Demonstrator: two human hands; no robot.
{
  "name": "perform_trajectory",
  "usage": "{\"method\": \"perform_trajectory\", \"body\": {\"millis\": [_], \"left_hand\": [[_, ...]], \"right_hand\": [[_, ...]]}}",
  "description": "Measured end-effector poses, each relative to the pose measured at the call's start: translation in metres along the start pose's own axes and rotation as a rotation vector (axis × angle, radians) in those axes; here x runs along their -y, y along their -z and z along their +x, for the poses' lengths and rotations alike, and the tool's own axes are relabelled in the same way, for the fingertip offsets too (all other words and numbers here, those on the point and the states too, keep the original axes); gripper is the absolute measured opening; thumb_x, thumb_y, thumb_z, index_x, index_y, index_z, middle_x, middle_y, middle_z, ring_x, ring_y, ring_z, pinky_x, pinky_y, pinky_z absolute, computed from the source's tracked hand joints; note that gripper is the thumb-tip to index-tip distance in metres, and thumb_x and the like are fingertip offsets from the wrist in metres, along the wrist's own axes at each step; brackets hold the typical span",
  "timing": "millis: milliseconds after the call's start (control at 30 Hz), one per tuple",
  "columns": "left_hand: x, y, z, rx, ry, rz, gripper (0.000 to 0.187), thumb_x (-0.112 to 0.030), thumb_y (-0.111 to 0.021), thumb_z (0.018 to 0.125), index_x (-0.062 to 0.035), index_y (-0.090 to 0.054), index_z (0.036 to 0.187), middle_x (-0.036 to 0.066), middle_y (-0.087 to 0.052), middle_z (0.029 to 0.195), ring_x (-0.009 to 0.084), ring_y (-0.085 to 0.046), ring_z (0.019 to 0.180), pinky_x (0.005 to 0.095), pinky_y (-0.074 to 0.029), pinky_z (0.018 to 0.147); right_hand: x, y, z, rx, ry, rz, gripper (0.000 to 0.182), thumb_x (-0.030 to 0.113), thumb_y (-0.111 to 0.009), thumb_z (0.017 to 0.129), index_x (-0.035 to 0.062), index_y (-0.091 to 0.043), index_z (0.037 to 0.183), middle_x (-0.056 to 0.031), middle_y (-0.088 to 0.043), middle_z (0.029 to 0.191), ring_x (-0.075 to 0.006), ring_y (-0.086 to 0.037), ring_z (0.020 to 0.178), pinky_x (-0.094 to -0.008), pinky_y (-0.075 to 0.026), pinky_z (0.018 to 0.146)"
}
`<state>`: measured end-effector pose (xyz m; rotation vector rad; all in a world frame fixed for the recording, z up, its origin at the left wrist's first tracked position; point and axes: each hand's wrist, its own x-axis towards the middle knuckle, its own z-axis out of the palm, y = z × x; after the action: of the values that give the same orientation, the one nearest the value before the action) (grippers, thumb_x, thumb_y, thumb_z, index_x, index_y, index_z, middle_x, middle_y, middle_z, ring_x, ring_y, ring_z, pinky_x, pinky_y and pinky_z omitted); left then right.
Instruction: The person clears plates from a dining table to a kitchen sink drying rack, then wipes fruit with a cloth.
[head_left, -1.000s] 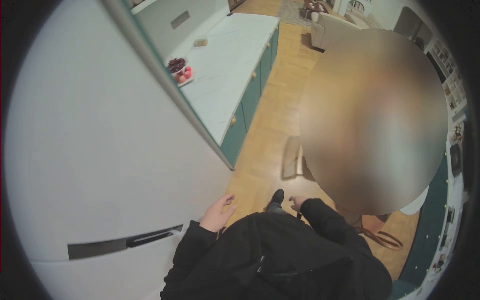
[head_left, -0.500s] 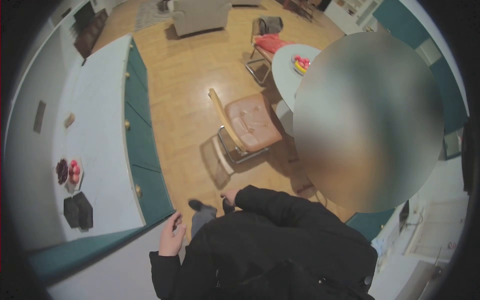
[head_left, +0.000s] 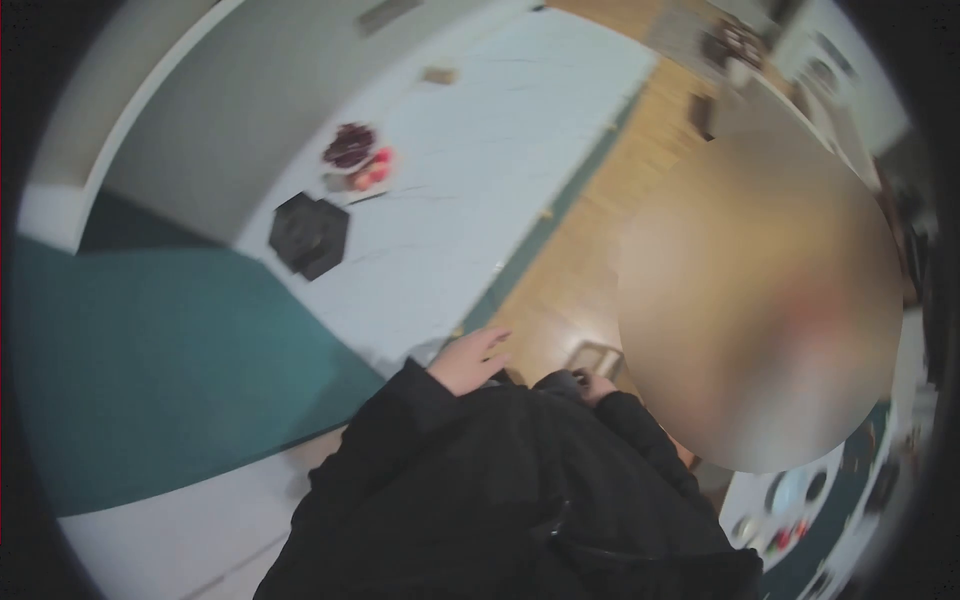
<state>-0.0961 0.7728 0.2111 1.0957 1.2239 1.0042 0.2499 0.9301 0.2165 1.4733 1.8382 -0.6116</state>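
Note:
My left hand (head_left: 472, 361) is held out in front of my black jacket, fingers apart and nothing in them. In view it overlaps the near corner of a long white worktop (head_left: 470, 190) with teal cabinet fronts. Lower and to the right, my right hand (head_left: 596, 386) hangs by my body, small and blurred, its fingers loosely bent and no object showing in them. Beyond it, part of a wood-framed chair (head_left: 596, 358) shows on the wooden floor. Two overlapping dark hexagonal pieces (head_left: 309, 237) lie on the worktop, near red round fruit (head_left: 372, 170) and a dark heap (head_left: 350, 146).
A teal panel (head_left: 180, 370) spreads on the left beside the worktop. Wooden floor (head_left: 590, 240) runs along the cabinets. A blurred oval covers much of the right side. At lower right, a white surface (head_left: 745, 500) holds several small items.
My view has swung left, so the worktop now sits centrally and the brown chair is mostly gone from sight. Both hands appear farther right in the picture, my left still with fingers apart.

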Motion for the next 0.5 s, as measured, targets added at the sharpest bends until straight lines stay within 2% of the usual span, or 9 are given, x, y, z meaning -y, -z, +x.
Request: {"method": "perform_trajectory", "body": {"millis": [100, 200, 300, 400, 500], "left_hand": [[-0.004, 0.036, 0.003, -0.057, 0.056, -0.166, 0.051, -0.027, -0.048, 0.101, -0.0031, -0.04, 0.146, 0.014, -0.045, 0.149, 0.0281, -0.045, 0.136, 0.0358, -0.035, 0.113], [0.005, 0.056, 0.005, -0.159, 0.162, -0.219, 0.051, -0.029, -0.049, 0.102, -0.0025, -0.041, 0.144, 0.014, -0.047, 0.146, 0.0282, -0.048, 0.131, 0.0368, -0.038, 0.109], [0.025, 0.068, 0.014, -0.354, 0.258, -0.299, 0.05, -0.032, -0.052, 0.1, -0.0064, -0.045, 0.143, 0.012, -0.052, 0.142, 0.0265, -0.05, 0.129, 0.0353, -0.04, 0.105], [0.021, 0.062, 0.034, -0.39, 0.323, -0.383, 0.052, -0.034, -0.049, 0.102, -0.0059, -0.04, 0.145, 0.015, -0.046, 0.144, 0.0308, -0.047, 0.13, 0.0424, -0.042, 0.102], [0.01, 0.067, 0.106, -0.239, 0.328, -0.242, 0.051, -0.03, -0.049, 0.1, -0.0035, -0.043, 0.143, 0.014, -0.051, 0.142, 0.0285, -0.052, 0.126, 0.0399, -0.043, 0.1]], "right_hand": [[0.031, 0.028, 0.046, -0.01, 0.012, -0.018, 0.045, 0.032, -0.056, 0.09, 0.0146, -0.053, 0.131, -0.0141, -0.066, 0.121, -0.0304, -0.063, 0.111, -0.0373, -0.047, 0.098], [0.072, 0.063, 0.075, 0.145, 0.034, -0.199, 0.049, 0.041, -0.055, 0.091, 0.0197, -0.054, 0.135, -0.0139, -0.061, 0.131, -0.0321, -0.06, 0.118, -0.0386, -0.046, 0.102], [0.128, 0.112, 0.101, 0.28, 0.129, -0.336, 0.054, 0.044, -0.05, 0.087, 0.0218, -0.053, 0.136, -0.0165, -0.057, 0.135, -0.0364, -0.057, 0.119, -0.0446, -0.045, 0.1], [0.136, 0.155, 0.131, 0.333, 0.2, -0.381, 0.049, 0.031, -0.05, 0.093, 0.0233, -0.046, 0.141, -0.0136, -0.055, 0.139, -0.0357, -0.055, 0.123, -0.0433, -0.044, 0.102], [0.096, 0.19, 0.111, 0.24, 0.024, -0.119, 0.047, 0.03, -0.05, 0.097, 0.0104, -0.047, 0.14, -0.0143, -0.053, 0.142, -0.0347, -0.052, 0.127, -0.0412, -0.04, 0.108]]}}
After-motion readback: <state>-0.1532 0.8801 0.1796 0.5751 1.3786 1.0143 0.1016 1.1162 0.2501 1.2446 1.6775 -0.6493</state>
